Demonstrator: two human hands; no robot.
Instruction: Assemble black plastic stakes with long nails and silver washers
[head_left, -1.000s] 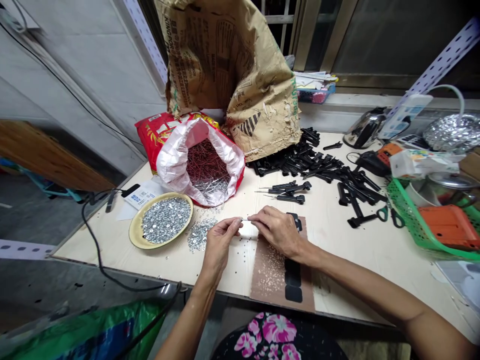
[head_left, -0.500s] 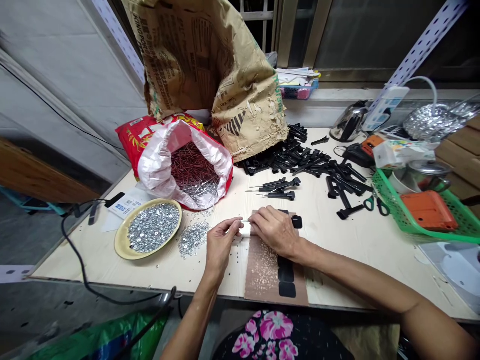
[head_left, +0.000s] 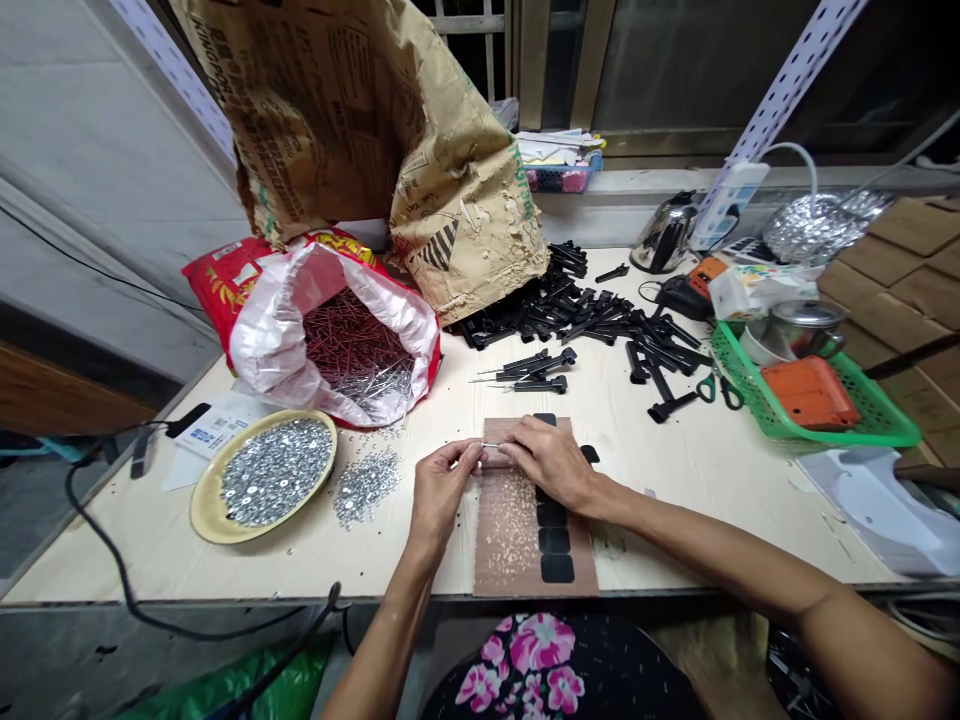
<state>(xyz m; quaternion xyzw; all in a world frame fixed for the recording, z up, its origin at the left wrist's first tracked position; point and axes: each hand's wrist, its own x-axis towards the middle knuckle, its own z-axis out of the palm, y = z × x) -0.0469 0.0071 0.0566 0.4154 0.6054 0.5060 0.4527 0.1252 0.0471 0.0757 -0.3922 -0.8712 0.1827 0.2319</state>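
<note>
My left hand [head_left: 444,490] is closed in a pinch at one end of a thin metal pin [head_left: 490,446]. At the pin's other end, my right hand [head_left: 551,468] has its fingers wrapped round a black plastic part [head_left: 591,454], whose flat head shows past the hand; the rest is hidden. Both hands are over a brown board [head_left: 510,560] scattered with pale crumbs, with black rounded squares [head_left: 556,569] in a column along it. Beyond the hands lie a few black parts with pins sticking out [head_left: 529,378].
Left stand a yellow plate [head_left: 201,520] of small metal washers, a loose washer pile [head_left: 367,485] and a red-and-white sack [head_left: 259,345] of nails. A brown paper sack [head_left: 465,230] and a black parts heap [head_left: 570,305] are behind. Right are scissors [head_left: 720,388] and a green basket [head_left: 885,425].
The view has shifted, so the table's things sit further left or lower. My hands keep nearly the same grip, the pin still between them.
</note>
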